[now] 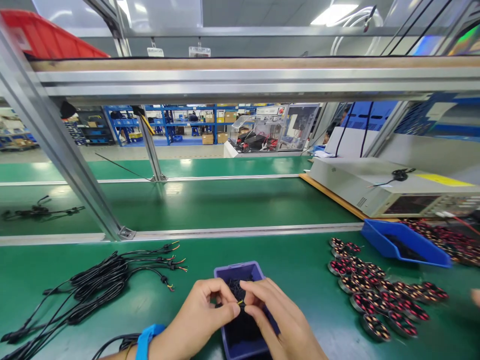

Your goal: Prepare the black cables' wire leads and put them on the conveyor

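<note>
Both hands meet above a purple bin [240, 264] that holds small black pieces [235, 287]. Between the thumb and forefinger of my left hand [206, 311] is a thin wire with a yellow end [240, 302]. My right hand [279, 312] has its thumb and fingers pinched close to that wire end; a small dark bit shows there, too small to name. A blue band [146, 340] circles my left wrist. Beside it, a black cable [120, 341] runs partly hidden under the forearm.
Bundled black cables [101, 280] with bare coloured wire ends lie on the left. Several copper-wound motor stators [375, 295] cover the right, by a blue tray [397, 245]. Behind stand a grey instrument [375, 185] and a metal frame post [75, 140]. Another person's fingers [475, 297] show at the right edge.
</note>
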Demonstrator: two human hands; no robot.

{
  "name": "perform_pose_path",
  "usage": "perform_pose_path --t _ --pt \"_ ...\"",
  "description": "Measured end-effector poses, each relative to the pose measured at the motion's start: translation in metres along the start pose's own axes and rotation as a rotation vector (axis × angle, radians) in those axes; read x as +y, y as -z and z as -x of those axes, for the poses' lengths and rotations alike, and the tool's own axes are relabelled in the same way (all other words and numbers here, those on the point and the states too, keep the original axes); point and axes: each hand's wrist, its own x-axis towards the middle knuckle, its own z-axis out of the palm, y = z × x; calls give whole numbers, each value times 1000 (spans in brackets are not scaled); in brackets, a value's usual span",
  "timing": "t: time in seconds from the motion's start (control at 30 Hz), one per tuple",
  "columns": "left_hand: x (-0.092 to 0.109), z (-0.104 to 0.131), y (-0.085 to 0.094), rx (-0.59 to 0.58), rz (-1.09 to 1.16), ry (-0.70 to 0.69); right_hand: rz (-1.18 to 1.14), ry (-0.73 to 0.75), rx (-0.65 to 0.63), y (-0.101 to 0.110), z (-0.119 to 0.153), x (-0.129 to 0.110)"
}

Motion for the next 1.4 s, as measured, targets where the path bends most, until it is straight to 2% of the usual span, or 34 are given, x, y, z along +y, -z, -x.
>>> perform_pose_path --t 0.23,0.53,0.83,0.9,1.1,1.27,1.4 --pt "-1 2 -2 2 21 -2 -42 -117 70 3 0 -3" --pt "-1 0 2 -16 -8 -13 -23 -122 37 5 -1 -6" --pt "0 4 1 -1 -224 -63 -20 -144 -109 8 1 -4" --pt "0 4 2 -19 -217 -65 -60 -166 -81 5 2 -3" --pt "0 2 6 -121 -95 -13 -207 -314 175 -3 5 8" --pt "1 3 6 -136 -57 4 -225 -376 119 -1 1 -2" --pt "1 2 4 -116 -53 -6 -206 -371 101 0 -3 -6"
